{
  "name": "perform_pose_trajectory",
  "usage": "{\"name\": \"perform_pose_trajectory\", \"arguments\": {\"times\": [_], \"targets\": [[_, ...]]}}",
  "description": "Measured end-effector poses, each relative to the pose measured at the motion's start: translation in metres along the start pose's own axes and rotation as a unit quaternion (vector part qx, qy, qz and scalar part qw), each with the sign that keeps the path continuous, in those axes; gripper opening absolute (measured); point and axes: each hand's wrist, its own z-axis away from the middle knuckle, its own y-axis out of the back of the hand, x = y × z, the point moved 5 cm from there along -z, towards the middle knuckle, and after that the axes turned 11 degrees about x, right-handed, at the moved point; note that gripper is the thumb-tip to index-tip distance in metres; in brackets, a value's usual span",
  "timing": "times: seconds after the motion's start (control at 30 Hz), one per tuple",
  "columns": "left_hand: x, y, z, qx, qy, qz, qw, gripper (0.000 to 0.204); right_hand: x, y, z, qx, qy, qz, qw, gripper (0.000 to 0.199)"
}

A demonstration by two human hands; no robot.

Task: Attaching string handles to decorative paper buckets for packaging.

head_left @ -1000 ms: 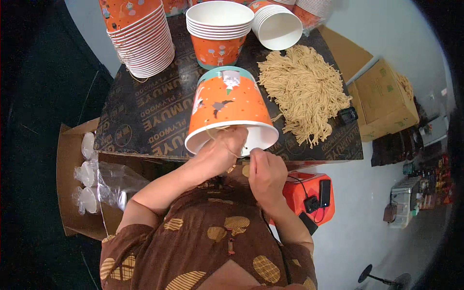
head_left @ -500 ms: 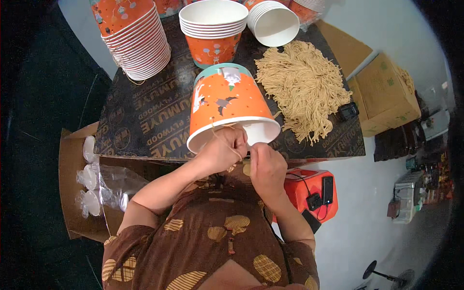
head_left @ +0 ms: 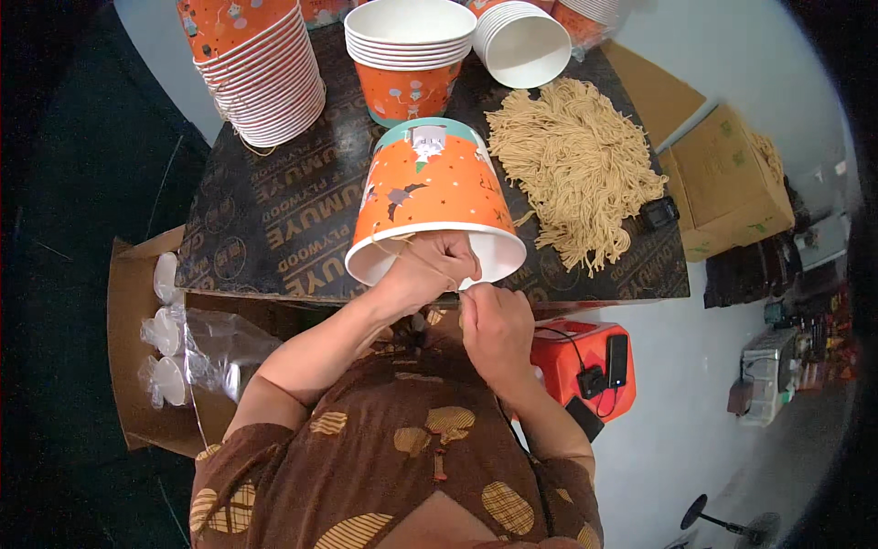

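Observation:
An orange paper bucket (head_left: 439,188) with a green band and printed bats lies tilted at the table's front edge, its white-rimmed mouth toward me. My left hand (head_left: 428,267) is curled at the mouth, partly inside, with a tan string (head_left: 395,240) running from the rim across it. Close against it, my right hand (head_left: 497,331) is closed, thumb and fingers pinched together just below the rim. The string passes to where the two hands meet; its end is hidden by the fingers.
A heap of tan strings (head_left: 578,169) lies right of the bucket, beside a small black device (head_left: 658,212). Nested bucket stacks (head_left: 265,91) (head_left: 407,59) (head_left: 521,50) stand behind. Below left is an open carton (head_left: 137,348) with wrapped white items; a red stool (head_left: 604,366) is at right.
The bucket has turned a little, its printed bat shifting left. My left hand has moved slightly right, and my right hand slightly down and left. Both stay closed together at the rim.

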Motion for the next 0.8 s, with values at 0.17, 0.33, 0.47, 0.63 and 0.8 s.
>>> {"name": "perform_pose_trajectory", "arguments": {"times": [0.17,0.33,0.47,0.63,0.8], "targets": [[0.000,-0.001,0.005,0.006,-0.070,-0.165,0.984,0.019,0.001,0.001,-0.004,0.004,-0.012,-0.021,1.000,0.011],[0.009,-0.004,0.006,-0.051,-0.086,-0.234,0.967,0.015,0.014,0.005,-0.007,0.001,-0.115,-0.088,0.989,0.007],[0.008,-0.003,0.006,-0.083,-0.113,-0.270,0.953,0.010,0.021,0.007,-0.008,0.001,-0.182,-0.120,0.976,0.011],[0.009,-0.007,0.008,-0.105,-0.100,-0.277,0.950,0.009,0.026,0.007,-0.008,-0.001,-0.204,-0.103,0.974,0.016],[0.023,-0.014,0.016,-0.091,-0.108,-0.311,0.940,0.007,0.026,0.008,-0.009,0.009,-0.225,-0.127,0.966,0.016]]}}
